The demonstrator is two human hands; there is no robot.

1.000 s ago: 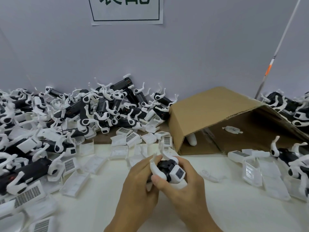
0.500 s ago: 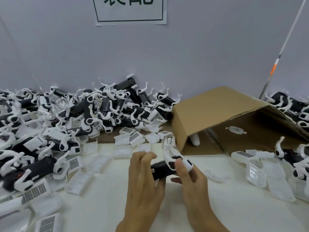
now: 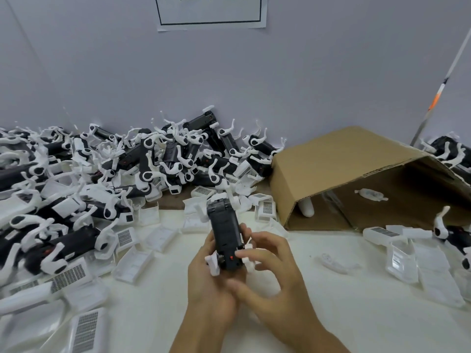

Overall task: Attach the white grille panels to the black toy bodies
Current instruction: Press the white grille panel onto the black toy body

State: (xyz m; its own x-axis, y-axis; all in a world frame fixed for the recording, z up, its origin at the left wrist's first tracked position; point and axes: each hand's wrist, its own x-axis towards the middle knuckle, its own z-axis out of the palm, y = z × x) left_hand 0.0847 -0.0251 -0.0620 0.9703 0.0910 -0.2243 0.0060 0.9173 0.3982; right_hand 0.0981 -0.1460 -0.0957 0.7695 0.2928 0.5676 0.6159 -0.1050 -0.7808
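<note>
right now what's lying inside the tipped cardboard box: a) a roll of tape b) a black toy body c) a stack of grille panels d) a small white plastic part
d: on the inner floor of the cardboard box lies one small white plastic part; no black body, panel stack or tape shows inside.

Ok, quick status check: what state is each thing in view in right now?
left hand: grips the black toy body
right hand: fingers curled against the body's near end
black toy body: held off the table, lengthwise away from the person
cardboard box: on its side, opening facing the person
loose grille panels: scattered on the table
</note>
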